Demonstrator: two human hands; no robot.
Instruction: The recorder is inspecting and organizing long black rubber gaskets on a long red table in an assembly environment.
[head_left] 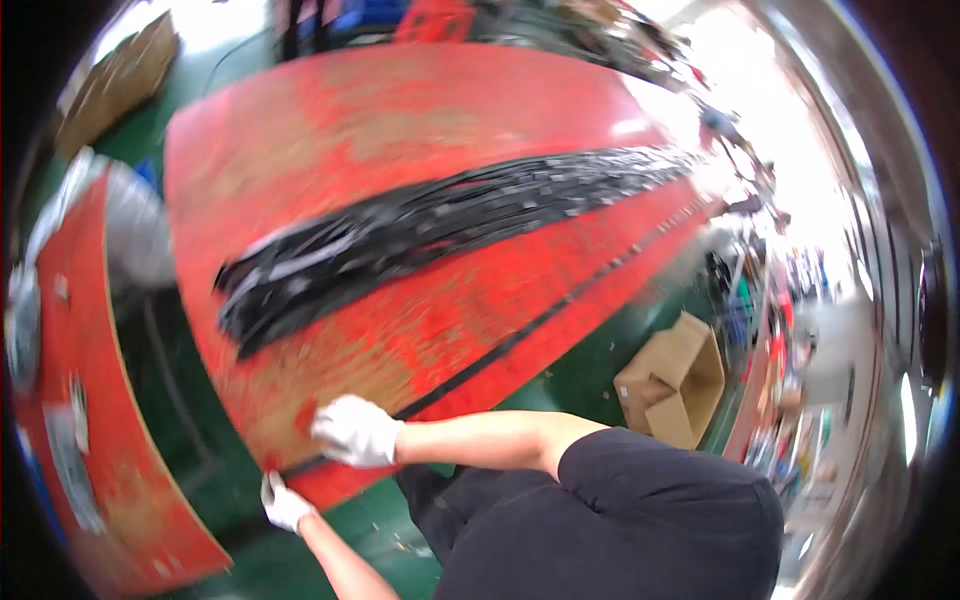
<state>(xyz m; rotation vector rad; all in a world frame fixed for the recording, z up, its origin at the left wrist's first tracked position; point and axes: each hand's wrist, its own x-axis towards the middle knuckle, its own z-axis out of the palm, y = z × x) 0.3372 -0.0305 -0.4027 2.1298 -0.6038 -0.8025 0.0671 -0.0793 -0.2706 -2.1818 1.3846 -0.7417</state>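
Closest in, a dark short-sleeved shirt (620,530) and, reaching from it over the near long edge of a worn red table (330,385), the right hand (357,432), white-gloved, fingers narrow and bent down over a thin black strip (490,353); cannot tell a grip from a light touch. At the table's near left corner, by the strip's end, the left hand (285,503), gloved alike, fingers close together; cannot tell there either between holding and touching. From that corner, just inside the near long edge, the strip in one long line toward the right end. Beyond, along the table's middle, a thick bundle of black strips (430,225), with ends uneven near the left edge. On the green floor (590,370) off the near long edge, an open cardboard box (672,385). Past the left edge, a second red tabletop (150,510) with clear plastic bags (140,230) about its far end. Farther, beyond the far left corner, brown cardboard (115,85); past the far long edge, a red object (435,20).
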